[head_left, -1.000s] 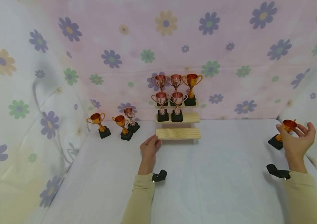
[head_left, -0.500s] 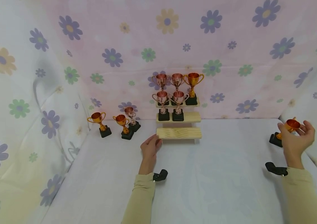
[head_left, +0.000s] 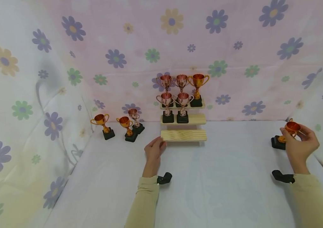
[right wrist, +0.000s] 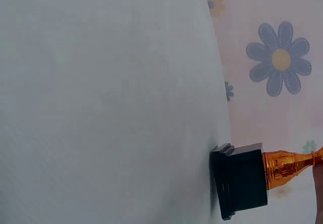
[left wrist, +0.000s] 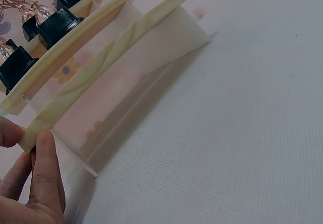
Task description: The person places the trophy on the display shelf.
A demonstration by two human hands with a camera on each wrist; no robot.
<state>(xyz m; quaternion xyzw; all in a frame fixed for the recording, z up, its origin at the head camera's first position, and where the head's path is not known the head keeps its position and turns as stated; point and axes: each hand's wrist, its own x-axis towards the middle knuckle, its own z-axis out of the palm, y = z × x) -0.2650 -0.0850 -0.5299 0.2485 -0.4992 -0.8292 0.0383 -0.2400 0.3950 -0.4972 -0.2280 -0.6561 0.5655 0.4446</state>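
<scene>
A white desk (head_left: pixel 229 177) bearing a three-step wooden shelf (head_left: pixel 183 135) and trophies.
The shelf stands toward the back; its top step holds two rose-gold trophies (head_left: pixel 181 81) with a gold trophy (head_left: pixel 198 81) at their right, and its middle step two rose-gold cups (head_left: pixel 183 99). Directly on the desk, left of the shelf, stand two golden cups (head_left: pixel 125 123) and a rose-gold one (head_left: pixel 133 114).

From my end, I can read no text, label or number. I make out no brand or sign either.
</scene>
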